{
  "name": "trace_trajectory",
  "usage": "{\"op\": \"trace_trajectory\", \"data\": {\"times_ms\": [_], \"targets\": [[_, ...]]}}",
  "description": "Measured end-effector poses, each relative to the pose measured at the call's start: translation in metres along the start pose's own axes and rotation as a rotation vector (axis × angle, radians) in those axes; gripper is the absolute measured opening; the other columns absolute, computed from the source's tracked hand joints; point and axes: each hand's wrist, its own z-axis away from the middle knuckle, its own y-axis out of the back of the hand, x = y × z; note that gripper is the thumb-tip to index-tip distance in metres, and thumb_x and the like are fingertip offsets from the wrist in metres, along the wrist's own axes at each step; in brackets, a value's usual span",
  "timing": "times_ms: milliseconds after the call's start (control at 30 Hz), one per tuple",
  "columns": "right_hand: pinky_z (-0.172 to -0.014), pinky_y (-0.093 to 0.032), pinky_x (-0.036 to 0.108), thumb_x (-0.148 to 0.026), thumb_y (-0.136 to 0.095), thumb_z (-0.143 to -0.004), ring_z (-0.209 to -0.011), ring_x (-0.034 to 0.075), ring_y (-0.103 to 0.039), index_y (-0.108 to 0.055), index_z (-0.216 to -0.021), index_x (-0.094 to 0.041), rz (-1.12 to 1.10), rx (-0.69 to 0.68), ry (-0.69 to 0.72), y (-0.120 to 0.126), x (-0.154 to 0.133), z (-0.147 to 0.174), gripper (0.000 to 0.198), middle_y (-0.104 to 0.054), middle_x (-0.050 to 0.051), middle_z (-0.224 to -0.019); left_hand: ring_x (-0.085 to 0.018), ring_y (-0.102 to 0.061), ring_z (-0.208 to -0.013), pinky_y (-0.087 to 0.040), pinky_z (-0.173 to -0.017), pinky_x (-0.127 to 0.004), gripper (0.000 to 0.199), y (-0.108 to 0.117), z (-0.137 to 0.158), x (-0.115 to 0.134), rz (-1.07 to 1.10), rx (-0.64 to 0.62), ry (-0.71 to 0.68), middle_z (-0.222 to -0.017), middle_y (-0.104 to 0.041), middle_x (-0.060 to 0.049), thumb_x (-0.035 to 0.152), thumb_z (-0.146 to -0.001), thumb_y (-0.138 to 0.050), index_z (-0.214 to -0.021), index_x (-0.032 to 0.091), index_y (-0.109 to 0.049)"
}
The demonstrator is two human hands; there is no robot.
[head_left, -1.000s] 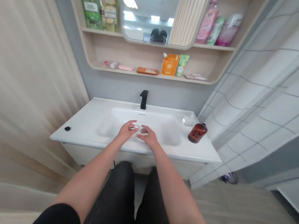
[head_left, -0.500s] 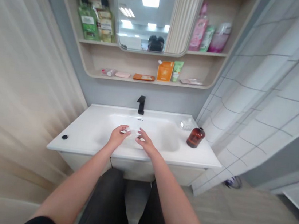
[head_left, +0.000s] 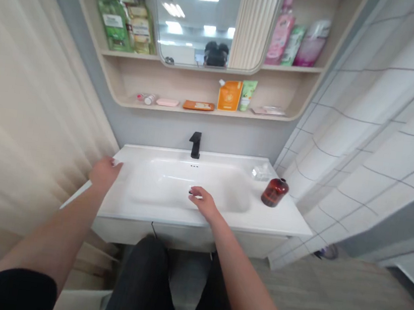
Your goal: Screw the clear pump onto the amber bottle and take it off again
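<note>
My left hand (head_left: 105, 174) is over the left end of the white counter (head_left: 123, 207), by the curtain. Its fingers are curled, and something pale at the fingertips is too blurred to name. Above the front of the sink basin (head_left: 222, 180) is my right hand (head_left: 203, 203), with thumb and fingers bent toward each other. A small dark spot shows at its fingertips; whether it is held or is the drain behind them, I cannot tell. On the counter's right side stands a brown bottle (head_left: 274, 192) without a cap, beside a clear crumpled-looking item (head_left: 261, 172).
A black faucet (head_left: 195, 145) rises behind the basin. Above is a shelf unit (head_left: 156, 79) with a mirror (head_left: 198, 16), bottles, an orange pouch (head_left: 229, 96) and a green tube (head_left: 247, 95). A beige curtain (head_left: 46, 103) borders the left, white tiles (head_left: 387, 143) the right.
My left hand has moved from beside my right hand over the basin to the counter's left end. The small black round piece there is now hidden. My right hand has stayed over the basin.
</note>
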Motion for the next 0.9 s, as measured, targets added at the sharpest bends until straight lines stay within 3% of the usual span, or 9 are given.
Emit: {"op": "trace_trajectory", "data": {"times_ms": [100,200,233,333,433,600,733,833,900], "targets": [[-0.096,-0.064,0.042,-0.041,-0.079,-0.089,-0.115,0.027,-0.076,-0.076,-0.118,-0.027,0.017,0.002,0.009,0.001,0.000,0.000,0.032,-0.082,0.007,-0.121,-0.042,-0.067,-0.122,-0.054,-0.103,-0.053,0.063,0.002,0.005,0.007,-0.009,0.082,-0.059,-0.128,-0.074,-0.022,0.058,-0.095,-0.067,-0.139,0.013,-0.067],[-0.095,-0.064,0.041,-0.039,-0.079,-0.088,-0.115,0.027,-0.077,-0.077,-0.117,-0.027,0.044,0.014,0.009,0.000,-0.002,0.000,0.031,-0.082,0.007,-0.122,-0.043,-0.056,-0.140,-0.042,-0.121,-0.057,0.064,-0.002,0.037,0.027,0.093,0.254,-0.308,-0.146,-0.065,-0.024,0.052,-0.098,-0.061,-0.148,0.012,-0.060],[-0.094,-0.064,0.041,-0.038,-0.078,-0.088,-0.116,0.027,-0.077,-0.077,-0.116,-0.027,0.060,0.028,0.006,-0.001,-0.004,0.000,0.030,-0.082,0.007,-0.123,-0.042,-0.053,-0.143,-0.038,-0.125,-0.056,0.059,-0.008,0.053,0.035,0.144,0.240,-0.422,-0.149,-0.064,-0.022,0.049,-0.101,-0.057,-0.148,0.014,-0.059],[-0.094,-0.064,0.042,-0.033,-0.077,-0.088,-0.114,0.027,-0.077,-0.077,-0.114,-0.027,0.141,0.105,0.019,-0.002,-0.014,0.005,0.027,-0.081,0.006,-0.124,-0.038,-0.055,-0.145,-0.038,-0.128,-0.052,0.047,-0.034,0.109,0.062,0.245,-0.046,-0.741,-0.148,-0.067,-0.017,0.050,-0.102,-0.056,-0.138,0.022,-0.069],[-0.100,-0.062,0.045,-0.031,-0.077,-0.089,-0.110,0.029,-0.077,-0.079,-0.110,-0.027,0.299,0.159,0.085,0.016,-0.037,0.007,0.022,-0.082,0.006,-0.118,-0.038,-0.056,-0.146,-0.040,-0.128,-0.053,0.047,-0.066,0.152,0.079,0.248,-0.283,-0.861,-0.152,-0.069,-0.015,0.054,-0.099,-0.064,-0.136,0.027,-0.074],[-0.103,-0.059,0.043,-0.030,-0.077,-0.092,-0.108,0.030,-0.075,-0.083,-0.111,-0.026,0.749,0.173,0.181,0.112,-0.099,-0.022,0.020,-0.082,0.009,-0.114,-0.039,-0.062,-0.141,-0.045,-0.123,-0.051,0.049,-0.088,0.166,0.082,0.303,-0.400,-0.796,-0.145,-0.074,-0.016,0.058,-0.102,-0.060,-0.133,0.024,-0.077],[-0.096,-0.057,0.044,-0.030,-0.083,-0.088,-0.105,0.034,-0.077,-0.086,-0.106,-0.018,1.212,0.146,-0.131,0.215,-0.133,-0.078,0.021,-0.082,0.017,-0.106,-0.039,-0.067,-0.133,-0.048,-0.118,-0.049,0.042,-0.086,0.164,0.080,0.354,-0.430,-0.771,-0.131,-0.079,-0.016,0.058,-0.100,-0.063,-0.120,0.025,-0.082],[-0.088,-0.057,0.044,-0.032,-0.091,-0.082,-0.099,0.036,-0.078,-0.085,-0.088,-0.008,1.366,0.119,-0.440,0.269,-0.135,-0.116,0.026,-0.080,0.025,-0.098,-0.039,-0.067,-0.130,-0.049,-0.115,-0.049,0.039,-0.085,0.167,0.082,0.321,-0.439,-0.736,-0.126,-0.081,-0.017,0.056,-0.100,-0.065,-0.115,0.025,-0.082],[-0.084,-0.058,0.044,-0.041,-0.091,-0.083,-0.092,0.034,-0.079,-0.083,-0.080,-0.007,1.312,0.254,-0.407,0.290,-0.130,-0.131,0.034,-0.079,0.026,-0.093,-0.039,-0.068,-0.129,-0.050,-0.113,-0.049,0.041,-0.085,0.168,0.083,0.276,-0.444,-0.729,-0.126,-0.080,-0.017,0.056,-0.101,-0.062,-0.116,0.024,-0.082]]}}
